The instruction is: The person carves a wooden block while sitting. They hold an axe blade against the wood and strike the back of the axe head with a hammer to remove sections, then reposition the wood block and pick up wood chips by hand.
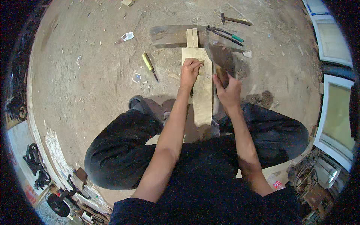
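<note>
A pale wooden board (203, 98) lies lengthwise on the dirt floor between my knees. My left hand (190, 70) rests on its upper part, fingers pinched on something small that I cannot make out. My right hand (228, 91) is shut on the wooden handle of a broad-bladed hatchet (220, 57), whose rusty blade hangs over the board's right edge, close to my left hand.
A dark plank (168, 35) lies across the board's far end. Pliers with green grips (227, 34), a hammer (235, 20) and a yellow-handled screwdriver (149, 65) lie on the floor around it. White window frames (332, 112) lean at the right; metal clutter (56, 195) sits lower left.
</note>
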`<state>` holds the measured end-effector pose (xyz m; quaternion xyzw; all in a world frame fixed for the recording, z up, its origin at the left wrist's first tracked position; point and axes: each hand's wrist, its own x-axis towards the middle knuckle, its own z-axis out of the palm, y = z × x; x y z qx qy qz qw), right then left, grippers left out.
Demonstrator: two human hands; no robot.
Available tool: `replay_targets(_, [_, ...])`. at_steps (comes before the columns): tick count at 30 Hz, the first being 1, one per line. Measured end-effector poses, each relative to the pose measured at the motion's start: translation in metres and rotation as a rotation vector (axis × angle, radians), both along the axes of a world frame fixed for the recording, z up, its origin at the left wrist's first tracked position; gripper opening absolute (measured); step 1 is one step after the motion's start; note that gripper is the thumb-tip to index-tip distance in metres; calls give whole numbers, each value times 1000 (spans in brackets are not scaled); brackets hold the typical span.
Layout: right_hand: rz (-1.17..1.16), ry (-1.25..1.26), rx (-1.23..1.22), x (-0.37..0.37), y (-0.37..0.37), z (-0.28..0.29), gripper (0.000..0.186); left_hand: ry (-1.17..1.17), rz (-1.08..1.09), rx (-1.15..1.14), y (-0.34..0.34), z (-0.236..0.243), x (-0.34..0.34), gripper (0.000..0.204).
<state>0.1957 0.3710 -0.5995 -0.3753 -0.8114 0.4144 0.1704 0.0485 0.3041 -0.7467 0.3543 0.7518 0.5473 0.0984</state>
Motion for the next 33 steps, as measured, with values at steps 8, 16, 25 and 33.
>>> replay_targets(8, [55,-303,42,14,2,-35,45,91,34,-27,-1,12,6,17])
replay_targets(16, [-8,-93,-34,1,-5,-8,42,108,41,30,-1,7,2,20])
replay_targets(25, [-86,-82,-89,14,3,-38,32,123,26,56,-1,2,3,19])
replay_targets(33, [42,-97,1,5,6,-22,35,113,11,25,-3,3,0,16])
